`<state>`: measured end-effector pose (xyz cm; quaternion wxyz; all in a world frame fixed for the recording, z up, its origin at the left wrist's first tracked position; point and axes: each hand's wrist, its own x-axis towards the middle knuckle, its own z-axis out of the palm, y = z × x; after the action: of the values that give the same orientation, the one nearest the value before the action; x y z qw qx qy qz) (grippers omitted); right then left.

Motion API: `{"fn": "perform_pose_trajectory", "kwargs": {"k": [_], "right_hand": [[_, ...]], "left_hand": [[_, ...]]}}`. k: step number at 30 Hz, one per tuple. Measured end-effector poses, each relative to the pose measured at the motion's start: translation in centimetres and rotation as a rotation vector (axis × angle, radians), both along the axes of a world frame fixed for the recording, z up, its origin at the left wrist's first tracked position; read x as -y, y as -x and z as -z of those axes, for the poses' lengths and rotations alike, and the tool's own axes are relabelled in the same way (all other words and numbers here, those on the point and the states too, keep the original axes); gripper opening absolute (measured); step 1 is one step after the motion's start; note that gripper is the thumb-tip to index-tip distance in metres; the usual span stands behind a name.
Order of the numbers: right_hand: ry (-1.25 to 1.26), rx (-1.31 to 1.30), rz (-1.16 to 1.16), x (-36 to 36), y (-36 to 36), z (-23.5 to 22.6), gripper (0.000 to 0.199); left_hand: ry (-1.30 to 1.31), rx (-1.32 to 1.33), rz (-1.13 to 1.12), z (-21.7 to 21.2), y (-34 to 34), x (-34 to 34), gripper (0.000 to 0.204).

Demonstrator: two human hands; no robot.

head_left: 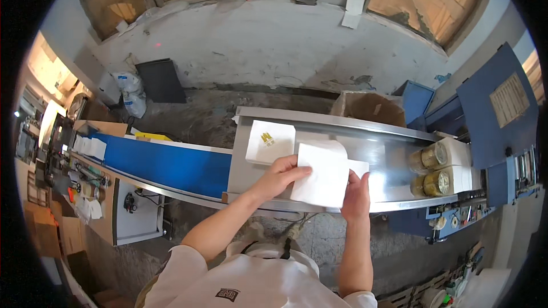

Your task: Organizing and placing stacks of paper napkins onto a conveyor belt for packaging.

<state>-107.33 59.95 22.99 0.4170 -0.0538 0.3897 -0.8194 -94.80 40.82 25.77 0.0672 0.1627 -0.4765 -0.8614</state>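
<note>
White paper sheets (322, 177) are held up over the steel table, tilted toward me, their upper right corner curling. At their left edge my left hand (279, 177) grips them, thumb on top and fingers behind. My right hand (357, 197) is closed at the lower right edge with its thumb pointing up; its other fingers are partly hidden. A smaller white piece (359, 167) sticks out at the right behind the sheets, by the right fingertips. Left of them, a white sheet or stack with a gold print (269, 141) lies flat on the table.
The steel table (377, 151) has a raised far rim. A blue conveyor belt (171, 162) adjoins it at the left. Jars or rolls with yellowish contents (431, 182) stand at the right by white stacks (456, 179) and a blue machine (499, 131). Behind is an open carton (371, 107).
</note>
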Motion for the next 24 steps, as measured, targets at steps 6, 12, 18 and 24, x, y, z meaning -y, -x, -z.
{"fn": "perform_pose_trajectory", "kwargs": {"k": [6, 12, 18, 24], "right_hand": [[-0.286, -0.460, 0.037, 2.4, -0.8, -2.4, 0.030], [-0.169, -0.624, 0.052, 2.6, -1.3, -5.9, 0.036], [0.334, -0.857, -0.105, 0.8, 0.6, -10.3, 0.064], [0.210, -1.045, -0.176, -0.5, 0.5, -11.9, 0.074]], "left_hand": [[0.359, -0.068, 0.161, -0.7, -1.8, 2.3, 0.025], [0.511, -0.068, 0.025, -2.6, -2.2, 2.7, 0.022], [0.738, -0.100, 0.262, -6.6, -2.1, 3.7, 0.017], [0.482, -0.140, 0.093, -3.3, -1.0, 4.1, 0.024]]}}
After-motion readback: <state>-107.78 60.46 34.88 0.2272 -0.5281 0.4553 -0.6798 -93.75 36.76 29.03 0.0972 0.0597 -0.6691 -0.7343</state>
